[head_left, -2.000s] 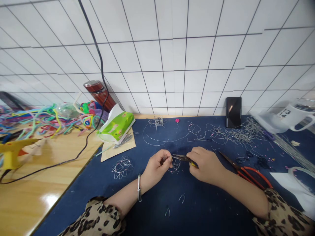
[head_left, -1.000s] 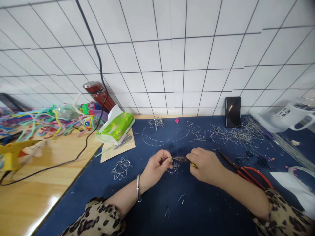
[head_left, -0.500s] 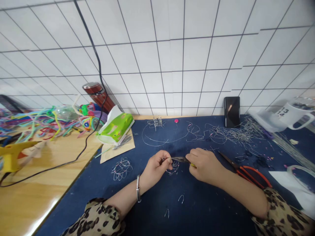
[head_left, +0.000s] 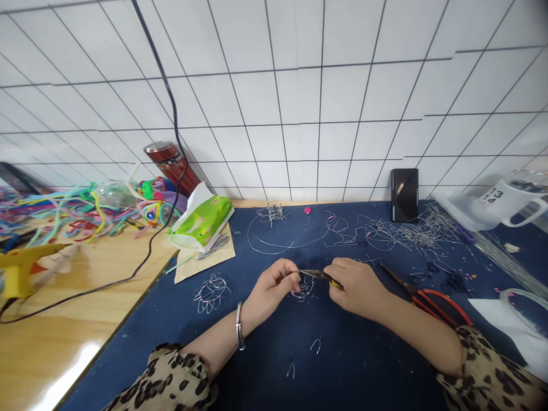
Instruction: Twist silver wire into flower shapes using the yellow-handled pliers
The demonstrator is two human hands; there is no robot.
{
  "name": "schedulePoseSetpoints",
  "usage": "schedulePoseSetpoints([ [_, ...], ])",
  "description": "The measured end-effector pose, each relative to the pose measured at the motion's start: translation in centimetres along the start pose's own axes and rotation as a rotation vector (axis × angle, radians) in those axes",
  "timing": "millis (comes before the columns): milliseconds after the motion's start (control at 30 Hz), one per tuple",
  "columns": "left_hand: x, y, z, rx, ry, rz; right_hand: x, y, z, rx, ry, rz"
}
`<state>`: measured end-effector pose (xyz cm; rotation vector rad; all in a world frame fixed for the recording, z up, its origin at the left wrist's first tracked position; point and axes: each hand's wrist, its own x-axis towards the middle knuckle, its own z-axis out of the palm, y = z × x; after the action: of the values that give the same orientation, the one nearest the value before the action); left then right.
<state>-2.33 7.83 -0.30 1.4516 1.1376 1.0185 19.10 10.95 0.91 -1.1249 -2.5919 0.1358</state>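
Note:
My left hand (head_left: 269, 290) is closed in a pinch on a small looped wire piece (head_left: 303, 290) that hangs just above the blue cloth (head_left: 342, 365). My right hand (head_left: 358, 287) is wrapped round the yellow handles of thin pliers (head_left: 315, 275), whose tips point left and meet the wire at my left fingertips. A finished wire flower (head_left: 211, 292) lies on the cloth to the left. Two short bent wire bits (head_left: 315, 344) lie nearer to me.
Red-handled scissors (head_left: 432, 298) lie right of my right hand. Loose wire (head_left: 406, 233), a black phone (head_left: 405, 194), a white mug (head_left: 509, 200), a green tissue pack (head_left: 202, 220), a brown flask (head_left: 171, 165), coloured pipe cleaners (head_left: 77, 210), a yellow glue gun (head_left: 25, 268) and a black cable (head_left: 149, 245) surround the cloth.
Both hands stay together at the same spot on the cloth, shifting only slightly as the pliers work the wire piece. Nothing else has moved.

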Motion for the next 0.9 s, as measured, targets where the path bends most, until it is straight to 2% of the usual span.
schedulePoseSetpoints([
  [300,0.0,-0.2,-0.2,0.118,0.053,0.007,0.3,0.1,0.4,0.201,-0.055,0.056],
  [500,0.0,-0.2,0.0,0.235,0.112,0.017,0.2,-0.2,0.9,0.255,-0.068,0.085],
  [900,-0.1,-0.9,0.4,0.22,0.153,-0.003,-0.5,-0.6,1.6,-0.009,0.062,0.026],
])
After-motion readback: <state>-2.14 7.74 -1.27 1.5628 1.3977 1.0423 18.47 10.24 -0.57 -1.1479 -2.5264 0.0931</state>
